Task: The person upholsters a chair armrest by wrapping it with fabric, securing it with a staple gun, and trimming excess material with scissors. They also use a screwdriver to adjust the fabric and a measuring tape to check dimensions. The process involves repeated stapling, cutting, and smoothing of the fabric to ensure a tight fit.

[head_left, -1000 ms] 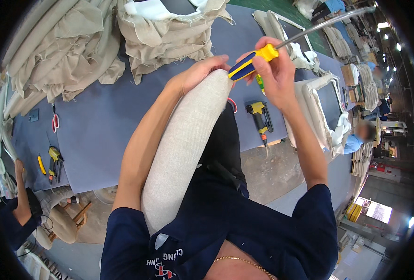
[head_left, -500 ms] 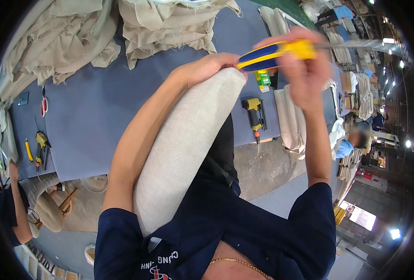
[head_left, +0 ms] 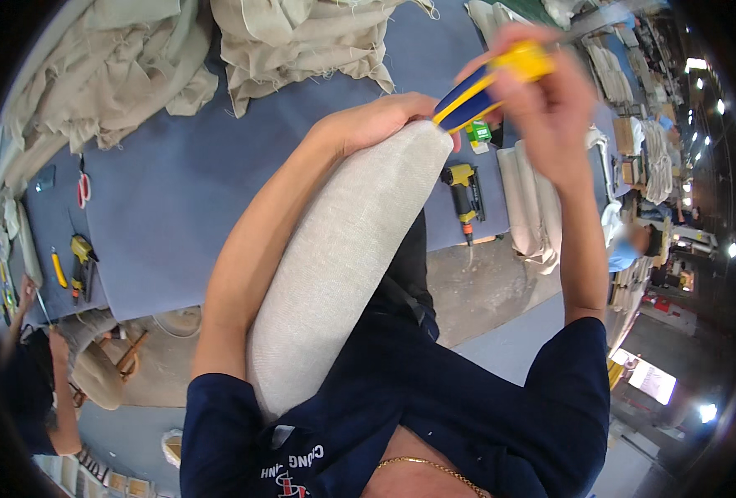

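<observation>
Pneumatic gun [head_left: 465, 199] right of cushion [head_left: 351, 266], fabric heap [head_left: 302, 50] beyond. Your right hand [head_left: 546, 104] clamps screwdriver [head_left: 472, 95], steeper than before; left hand [head_left: 389, 120] clasps cushion's tip.

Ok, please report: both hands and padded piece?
Left hand holding upper end of beige padded piece. Right hand gripping yellow-blue screwdriver. Piece slanted along left forearm. Yellow-black tool on table, right of piece.

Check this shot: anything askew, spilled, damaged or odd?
Mild oddity: the right hand holds a blue and yellow screwdriver-like tool seemingly backwards, handle end at the upper end of the long beige fabric cushion, blurred metal shaft pointing away. No spill or damage stands out.
</observation>
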Demonstrator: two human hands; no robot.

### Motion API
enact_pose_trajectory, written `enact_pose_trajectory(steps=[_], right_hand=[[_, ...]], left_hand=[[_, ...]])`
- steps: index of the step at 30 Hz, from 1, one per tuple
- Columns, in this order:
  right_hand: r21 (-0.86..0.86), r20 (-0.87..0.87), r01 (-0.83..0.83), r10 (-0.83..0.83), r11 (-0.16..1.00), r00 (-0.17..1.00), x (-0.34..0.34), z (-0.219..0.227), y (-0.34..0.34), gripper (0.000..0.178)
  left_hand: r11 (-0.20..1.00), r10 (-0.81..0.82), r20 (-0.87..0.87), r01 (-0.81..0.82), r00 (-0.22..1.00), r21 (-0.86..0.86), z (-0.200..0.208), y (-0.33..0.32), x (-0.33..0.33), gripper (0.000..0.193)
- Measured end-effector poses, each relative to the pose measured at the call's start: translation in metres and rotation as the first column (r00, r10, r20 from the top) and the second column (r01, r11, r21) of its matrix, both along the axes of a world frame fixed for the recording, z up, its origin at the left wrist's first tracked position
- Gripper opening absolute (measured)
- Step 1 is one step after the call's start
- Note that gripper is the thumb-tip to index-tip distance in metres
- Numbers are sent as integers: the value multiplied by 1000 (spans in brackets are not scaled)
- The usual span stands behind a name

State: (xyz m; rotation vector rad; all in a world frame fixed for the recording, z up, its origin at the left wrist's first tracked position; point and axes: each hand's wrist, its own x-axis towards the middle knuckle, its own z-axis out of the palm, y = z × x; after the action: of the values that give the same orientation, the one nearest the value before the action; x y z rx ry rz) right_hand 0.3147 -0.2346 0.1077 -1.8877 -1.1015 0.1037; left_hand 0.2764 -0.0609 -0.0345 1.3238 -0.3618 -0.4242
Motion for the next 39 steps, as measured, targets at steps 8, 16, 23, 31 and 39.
enact_pose_trajectory(steps=[8, 16, 23, 31, 39], right_hand=[[426, -227, 107, -8, 899, 974, -12, -42, -1, 24], [437, -497, 138, 111, 889, 861, -34, -149, 38, 22], [697, -272, 65, 180, 714, 945, -49, -131, 99, 27], [680, -170, -3, 162, 733, 972, 3, -79, 169, 27], [608, -287, 194, -14, 770, 958, 38, -188, 211, 29]], left_hand=[[958, -41, 87, 14, 995, 286, 48, 103, -35, 54], [118, 443, 383, -476, 810, 871, 112, 121, -242, 85], [-48, 482, 486, -531, 729, 846, 69, 188, -218, 76], [-39, 387, 450, -473, 805, 880, 32, 235, -148, 88], [-43, 413, 431, -456, 802, 889, 27, 225, -163, 85]])
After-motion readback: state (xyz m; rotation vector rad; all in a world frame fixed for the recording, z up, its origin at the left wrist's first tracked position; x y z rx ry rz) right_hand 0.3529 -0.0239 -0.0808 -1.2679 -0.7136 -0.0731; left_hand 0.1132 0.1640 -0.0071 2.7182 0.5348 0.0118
